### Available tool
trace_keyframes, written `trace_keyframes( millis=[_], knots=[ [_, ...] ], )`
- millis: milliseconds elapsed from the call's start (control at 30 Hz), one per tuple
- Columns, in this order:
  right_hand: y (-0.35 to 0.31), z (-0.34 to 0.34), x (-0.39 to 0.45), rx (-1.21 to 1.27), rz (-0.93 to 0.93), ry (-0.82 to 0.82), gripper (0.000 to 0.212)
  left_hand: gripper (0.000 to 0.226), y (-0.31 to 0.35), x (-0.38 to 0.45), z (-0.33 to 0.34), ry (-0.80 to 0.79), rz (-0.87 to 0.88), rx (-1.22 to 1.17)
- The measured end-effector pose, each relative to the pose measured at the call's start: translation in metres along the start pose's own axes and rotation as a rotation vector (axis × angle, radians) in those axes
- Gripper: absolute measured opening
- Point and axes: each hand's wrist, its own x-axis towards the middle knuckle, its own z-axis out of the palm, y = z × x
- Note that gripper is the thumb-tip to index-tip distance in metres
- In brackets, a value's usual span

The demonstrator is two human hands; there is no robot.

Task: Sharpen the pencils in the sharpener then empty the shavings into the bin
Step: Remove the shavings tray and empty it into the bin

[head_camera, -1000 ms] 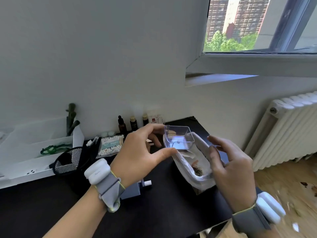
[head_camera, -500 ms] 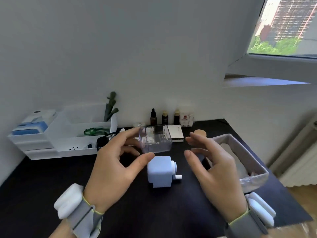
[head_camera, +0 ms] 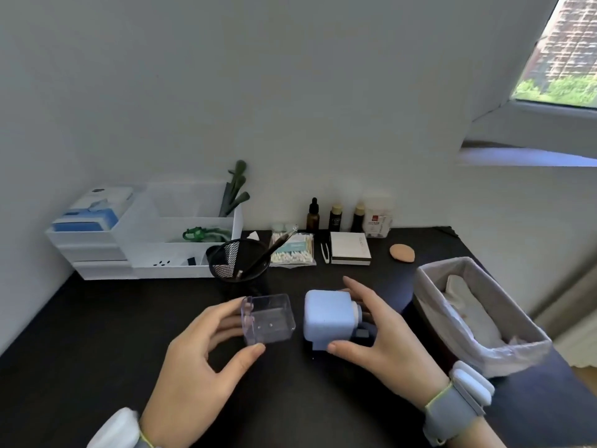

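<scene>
My left hand (head_camera: 197, 360) pinches the clear plastic shavings drawer (head_camera: 268, 318) between thumb and fingers, holding it just left of the sharpener. The light blue crank sharpener (head_camera: 328, 316) stands on the black desk (head_camera: 97, 334). My right hand (head_camera: 384, 337) grips the sharpener from its right side, thumb at the front lower edge, fingers behind it. The bin (head_camera: 504, 305), lined with a white bag, stands at the desk's right edge. A black mesh cup (head_camera: 237, 260) behind holds a pencil (head_camera: 271, 250).
A white organiser (head_camera: 145, 234) sits at the back left against the wall. Cotton swabs (head_camera: 294, 250), tweezers (head_camera: 325, 253), a white box (head_camera: 350, 248), small bottles (head_camera: 336, 216) and a tan sponge (head_camera: 402, 252) line the back of the desk.
My left hand carried the clear drawer from over the bin back down beside the sharpener. My right hand left the bin and took hold of the sharpener. The view turned left and downward.
</scene>
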Motion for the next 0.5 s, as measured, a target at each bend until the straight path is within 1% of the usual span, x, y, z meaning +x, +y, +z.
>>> trace_keyframes(
  millis=[133,267,500],
  knots=[
    [0.004,0.000,0.001,-0.046,-0.011,0.018,0.082,0.061,-0.011,-0.002,0.004,0.006,-0.024,0.073],
    [0.010,0.002,0.000,0.022,-0.012,0.038,0.072,0.060,-0.017,-0.001,0.009,-0.006,-0.043,0.191],
    [0.013,0.006,0.001,0.062,-0.044,0.067,0.067,0.059,-0.016,0.003,0.021,-0.042,-0.075,0.265]
  ],
)
